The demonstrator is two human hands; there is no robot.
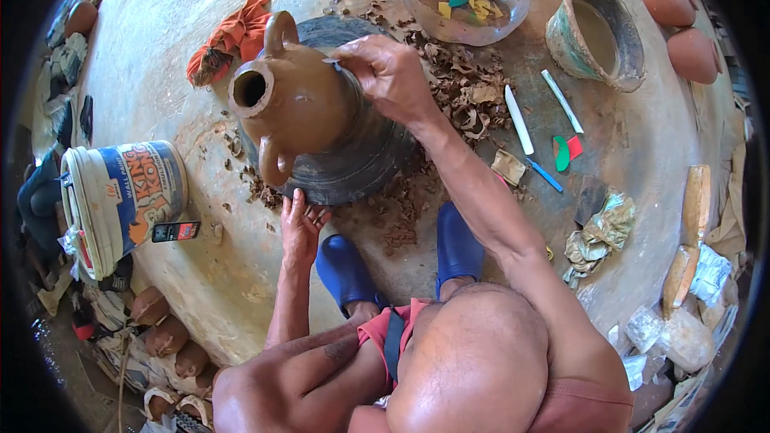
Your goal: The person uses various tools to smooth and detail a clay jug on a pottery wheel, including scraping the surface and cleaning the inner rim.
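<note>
A brown clay pot [317, 108] with a narrow round mouth and two loop handles sits on a dark round potter's wheel [365, 172]. Its mouth faces left and toward me; whether the pot is tilted I cannot tell. On the pot's right shoulder, my right hand [389, 80] pinches a small, thin grey flat piece, mostly hidden by the fingers, with its tip against or very near the clay. My left hand [301, 228] is palm up at the wheel's near edge, fingers apart and holding nothing. Its thumb is at the wheel's rim.
Clay shavings [469, 92] ring the wheel. An orange cloth [241, 28] lies behind left, a bucket [132, 200] with a phone [176, 231] at left. Far right are a plastic basin [505, 28], a water pot [561, 40] and a white stick [519, 120]. Blue shoes [461, 244] flank shavings.
</note>
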